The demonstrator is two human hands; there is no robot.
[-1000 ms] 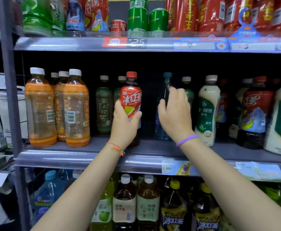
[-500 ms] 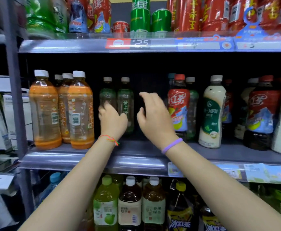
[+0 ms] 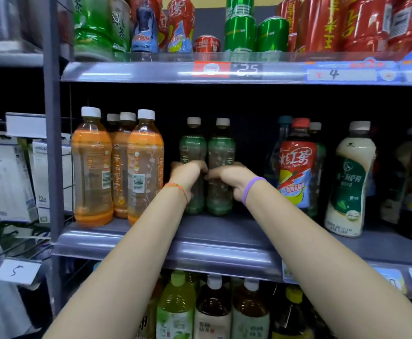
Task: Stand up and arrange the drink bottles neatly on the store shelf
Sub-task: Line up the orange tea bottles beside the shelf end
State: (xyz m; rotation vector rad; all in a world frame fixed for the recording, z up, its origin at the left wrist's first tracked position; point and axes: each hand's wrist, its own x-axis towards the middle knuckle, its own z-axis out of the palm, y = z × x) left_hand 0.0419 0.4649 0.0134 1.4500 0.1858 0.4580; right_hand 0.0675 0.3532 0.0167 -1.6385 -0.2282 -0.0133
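Bottles stand in rows on the middle shelf (image 3: 212, 241). Two green bottles with white caps stand side by side, touching, far back near the middle. The left hand (image 3: 187, 173) has its fingers curled round the left green bottle (image 3: 192, 148), and the right hand (image 3: 229, 177) has its fingers curled round the right green bottle (image 3: 220, 152). Both bottles stand upright. On the left stand orange bottles (image 3: 92, 172) with white caps. On the right stands a red tea bottle (image 3: 298, 167) with a red cap, then a white bottle (image 3: 350, 182) with a green label. Half a second ago both hands were open and reaching, the left one just touching a green bottle. Now each hand holds one. A second ago the left hand held the red tea bottle; now it stands alone on the right.
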